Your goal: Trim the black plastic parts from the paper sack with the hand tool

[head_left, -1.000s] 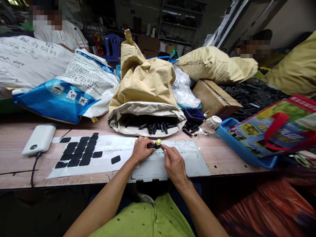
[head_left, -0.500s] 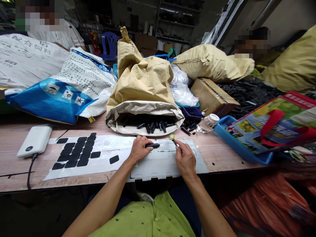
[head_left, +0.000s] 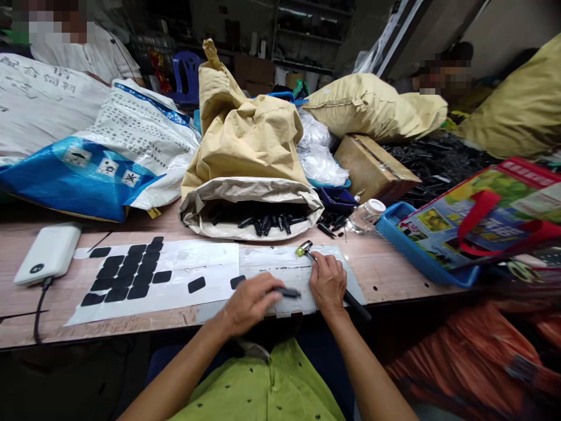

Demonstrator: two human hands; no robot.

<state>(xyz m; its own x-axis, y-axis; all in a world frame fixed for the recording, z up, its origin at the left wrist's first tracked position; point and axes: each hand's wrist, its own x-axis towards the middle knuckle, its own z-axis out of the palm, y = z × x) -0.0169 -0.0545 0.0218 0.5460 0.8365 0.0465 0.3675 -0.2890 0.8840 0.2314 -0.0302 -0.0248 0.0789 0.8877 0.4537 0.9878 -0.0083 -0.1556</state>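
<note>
Near the table's front edge, my left hand (head_left: 249, 303) is closed on a slim black pen-shaped piece (head_left: 287, 292), slightly blurred, its tip pointing right. My right hand (head_left: 328, 283) grips a small hammer (head_left: 303, 248) with a metal head and a yellowish striking face. The hammer's black handle sticks out below the wrist. Both hands are over a pale flat board (head_left: 287, 257). Left of it lies a white sheet (head_left: 188, 251) with several black rounded patches (head_left: 127, 270) in rows. One loose patch (head_left: 237, 282) is beside my left hand.
Behind the board a tan sack (head_left: 258, 140) opens toward me, with black pieces (head_left: 267, 225) inside. A clear jar (head_left: 367, 213), blue basket (head_left: 421, 254) and colourful bag (head_left: 486, 204) stand right. A white power bank (head_left: 49, 251) lies left. Two people sit across the table.
My left hand has drawn the black piece down toward the table's front edge. The hammer has turned in my right hand, so its head and handle show more. The view has shifted slightly.
</note>
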